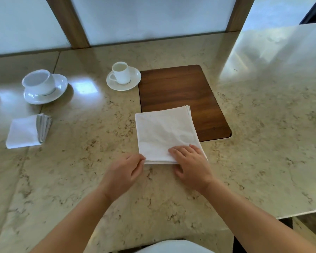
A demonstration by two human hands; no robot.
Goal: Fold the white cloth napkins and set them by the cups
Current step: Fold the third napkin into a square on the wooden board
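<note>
While the folded napkin (pixel 164 134) lies on the table (pixel 263 134), partly over a brown wooden board (pixel 179 86), the right hand (pixel 190 161) rests flat on its near right corner with straight fingers. The left hand (pixel 126 170) pinches the near left corner between thumb and fingers. A second folded napkin (pixel 24 132) lies near the left cup (pixel 38 82); another cup (pixel 120 72) stands on its saucer just beside the board.
</note>
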